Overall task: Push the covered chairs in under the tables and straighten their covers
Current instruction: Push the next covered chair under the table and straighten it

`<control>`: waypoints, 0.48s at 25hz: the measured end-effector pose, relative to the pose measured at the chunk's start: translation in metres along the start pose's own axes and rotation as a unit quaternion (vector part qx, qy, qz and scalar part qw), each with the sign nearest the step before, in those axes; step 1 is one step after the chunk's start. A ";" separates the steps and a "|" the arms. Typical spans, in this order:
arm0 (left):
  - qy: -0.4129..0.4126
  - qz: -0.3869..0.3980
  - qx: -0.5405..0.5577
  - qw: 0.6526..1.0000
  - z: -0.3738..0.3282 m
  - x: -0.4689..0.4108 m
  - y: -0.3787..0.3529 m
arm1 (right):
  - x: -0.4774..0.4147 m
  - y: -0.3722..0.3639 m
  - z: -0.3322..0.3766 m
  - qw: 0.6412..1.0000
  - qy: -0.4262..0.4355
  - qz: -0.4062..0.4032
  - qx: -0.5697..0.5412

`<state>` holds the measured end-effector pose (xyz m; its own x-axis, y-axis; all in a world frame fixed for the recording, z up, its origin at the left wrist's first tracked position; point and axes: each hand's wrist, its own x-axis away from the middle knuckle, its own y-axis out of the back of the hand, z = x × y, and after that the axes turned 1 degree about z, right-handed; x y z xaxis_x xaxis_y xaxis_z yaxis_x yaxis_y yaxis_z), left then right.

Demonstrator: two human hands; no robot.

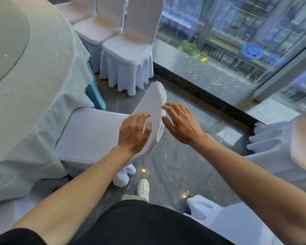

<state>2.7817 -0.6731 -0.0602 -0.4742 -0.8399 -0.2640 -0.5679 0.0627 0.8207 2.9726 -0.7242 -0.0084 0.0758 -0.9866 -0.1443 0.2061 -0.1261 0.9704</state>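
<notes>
- Covered chair (88, 137) at 9 o'clock of both grips, seat partly under draped surface (34, 89).
- Left grip (133, 129) open, resting on backrest (154, 101); right grip (179, 123) open, just beside it.
- Second chair (127, 55) at 12 o'clock.

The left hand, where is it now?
Head view, centre: the left hand rests on the covered chair's backrest, with the right hand just beside it.
</notes>
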 end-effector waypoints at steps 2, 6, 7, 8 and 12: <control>0.023 0.006 0.007 1.000 -0.003 -0.024 -0.010 | -0.024 -0.002 -0.021 1.000 0.011 0.007 -0.009; 0.040 0.012 0.008 0.999 -0.007 -0.045 -0.025 | -0.056 -0.014 -0.051 0.999 0.042 0.023 -0.016; 0.056 0.017 0.011 0.998 -0.007 -0.050 -0.029 | -0.065 -0.017 -0.057 0.998 0.054 0.025 -0.017; 0.066 0.017 0.011 0.998 -0.007 -0.054 -0.030 | -0.069 -0.020 -0.059 0.997 0.066 0.021 -0.018; 0.134 -0.004 -0.005 0.991 -0.006 -0.073 -0.053 | -0.119 -0.036 -0.095 0.985 0.152 0.070 -0.034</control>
<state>2.8503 -0.6186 -0.0817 -0.2730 -0.9534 -0.1280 -0.5645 0.0510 0.8239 3.0491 -0.5919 -0.0448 0.3949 -0.9159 -0.0718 0.2378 0.0265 0.9709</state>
